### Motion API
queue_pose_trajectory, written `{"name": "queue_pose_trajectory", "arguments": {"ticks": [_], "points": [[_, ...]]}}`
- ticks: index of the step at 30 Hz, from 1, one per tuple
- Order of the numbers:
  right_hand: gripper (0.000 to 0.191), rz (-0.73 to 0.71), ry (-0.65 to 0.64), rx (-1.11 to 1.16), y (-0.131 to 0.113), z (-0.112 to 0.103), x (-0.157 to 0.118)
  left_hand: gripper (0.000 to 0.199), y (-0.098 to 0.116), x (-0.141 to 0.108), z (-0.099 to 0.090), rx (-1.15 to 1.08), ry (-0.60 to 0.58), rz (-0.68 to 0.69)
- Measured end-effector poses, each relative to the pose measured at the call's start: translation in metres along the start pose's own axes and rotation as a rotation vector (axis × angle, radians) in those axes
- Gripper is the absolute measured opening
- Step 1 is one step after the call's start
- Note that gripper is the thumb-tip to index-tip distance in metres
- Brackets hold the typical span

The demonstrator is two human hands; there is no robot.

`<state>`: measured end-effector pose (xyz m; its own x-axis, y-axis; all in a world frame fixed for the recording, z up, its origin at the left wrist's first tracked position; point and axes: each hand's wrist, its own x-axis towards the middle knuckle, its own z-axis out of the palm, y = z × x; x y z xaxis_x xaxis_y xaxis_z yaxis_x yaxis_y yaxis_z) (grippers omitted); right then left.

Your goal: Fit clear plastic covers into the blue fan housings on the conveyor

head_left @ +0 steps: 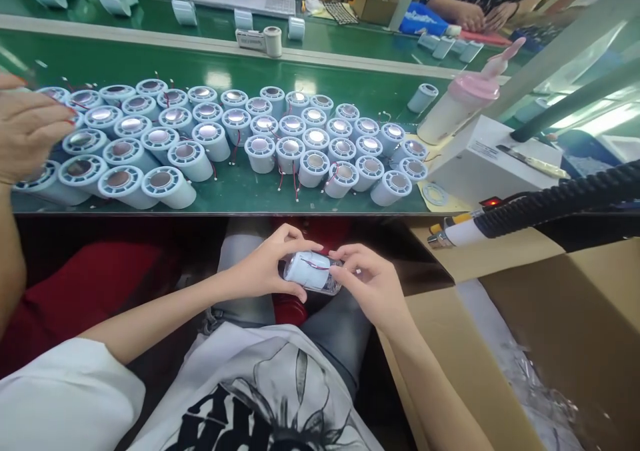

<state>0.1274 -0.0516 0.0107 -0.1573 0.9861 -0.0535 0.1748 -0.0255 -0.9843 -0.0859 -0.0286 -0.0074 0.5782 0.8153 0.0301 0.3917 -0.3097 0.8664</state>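
The green bench (240, 194) runs across the whole view. Below its right part stands an open cardboard box (575, 331) with crumpled clear plastic inside. On the bench, many light blue cylinders (261, 161) stand close together, a number of them trailing thin wires. Toward the bench's right end sit a white case (475, 161) and, just beside it, a bottle (443, 121) with a pink top. At the bench's left end, 1 co-worker's hand (30, 134) is near the cylinders.

The wearer's 2 hands are in front of the bench's near edge, above the lap, apart from each other. The left hand (273, 264) is clamped round 1 end of a held cylinder (307, 274); the right hand (373, 281) grips a clear plastic sleeve (335, 285) at the other end. The held cylinder lies on its side in front of the bench's middle, partly within the sleeve. Along it, 1 dark red wire (315, 264) runs to the right fingertips.
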Motion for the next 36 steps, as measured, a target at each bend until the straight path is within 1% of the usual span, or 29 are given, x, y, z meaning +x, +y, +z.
{"name": "queue_pose_trajectory", "arguments": {"ticks": [2,4,6,7,8,9,11,12,13,15,18,20,25,31,36], "points": [[0.027,0.054,0.028,0.085,0.002,-0.003,0.002,0.07,0.001,-0.001,0.004,-0.145,-0.054,-0.012],[0.027,0.117,0.039,0.185,0.004,-0.006,0.003,0.067,0.004,-0.002,0.007,-0.316,-0.093,-0.062],[0.024,0.111,0.016,0.239,0.004,-0.01,0.002,0.066,0.007,-0.003,0.009,-0.456,-0.098,-0.139],[0.017,0.065,-0.021,0.207,0.004,-0.011,0.0,0.065,0.008,-0.003,0.01,-0.518,-0.088,-0.174],[0.01,-0.011,-0.066,0.13,0.004,-0.012,-0.002,0.065,0.009,-0.004,0.01,-0.583,-0.075,-0.205],[0.017,-0.104,-0.109,0.021,0.003,-0.013,-0.004,0.063,0.009,-0.005,0.01,-0.649,-0.071,-0.236],[0.038,-0.283,-0.165,-0.213,0.004,-0.015,-0.01,0.06,0.009,-0.006,0.01,-0.75,-0.09,-0.283],[0.04,-0.347,-0.173,-0.297,0.005,-0.016,-0.013,0.058,0.009,-0.007,0.009,-0.777,-0.112,-0.292],[0.039,-0.392,-0.169,-0.341,0.006,-0.016,-0.016,0.057,0.009,-0.008,0.009,-0.789,-0.133,-0.287],[0.039,-0.413,-0.174,-0.349,0.008,-0.018,-0.021,0.06,0.01,-0.01,0.007,-0.761,-0.156,-0.24],[0.042,-0.337,-0.193,-0.275,0.01,-0.02,-0.024,0.071,0.012,-0.012,0.004,-0.654,-0.162,-0.162],[0.042,-0.278,-0.207,-0.215,0.009,-0.021,-0.025,0.075,0.014,-0.012,0.003,-0.584,-0.166,-0.13],[0.043,-0.173,-0.232,-0.09,0.007,-0.022,-0.026,0.074,0.02,-0.013,0.0,-0.449,-0.155,-0.029],[0.044,-0.058,-0.256,0.049,0.002,-0.023,-0.026,0.074,0.021,-0.015,-0.001,-0.357,-0.144,0.033],[0.039,0.068,-0.259,0.152,-0.003,-0.022,-0.026,0.075,0.019,-0.015,-0.002,-0.304,-0.147,0.075]]}}
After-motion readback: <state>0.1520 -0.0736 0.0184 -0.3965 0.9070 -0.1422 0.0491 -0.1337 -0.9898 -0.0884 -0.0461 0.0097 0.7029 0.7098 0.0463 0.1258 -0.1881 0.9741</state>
